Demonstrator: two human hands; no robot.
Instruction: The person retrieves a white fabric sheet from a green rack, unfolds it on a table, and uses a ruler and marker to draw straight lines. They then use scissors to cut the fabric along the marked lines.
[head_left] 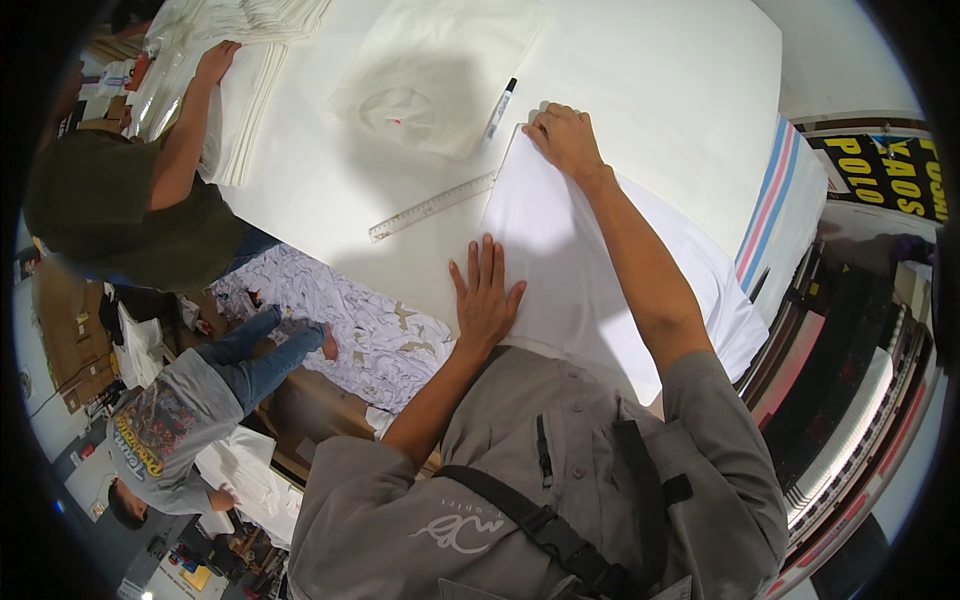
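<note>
A white cloth (610,260) lies over the white work table (700,70). My right hand (563,135) has its fingers curled in a pinch at the cloth's far corner. My left hand (485,290) lies flat at the cloth's left edge, fingers spread. A clear ruler (425,210) lies diagonally left of the cloth, its right end at the cloth's edge. A black-and-white marker (502,103) rests beyond it, just left of my right hand, beside a translucent pale sheet (440,50) with a shadow over it.
A co-worker in dark green (120,210) reaches onto white stacks (240,120) at left. Another person (175,420) in grey stands lower left, near heaped white scraps (340,330). Striped material (765,200) lies at the table's right, beside long rolls or rails (830,390).
</note>
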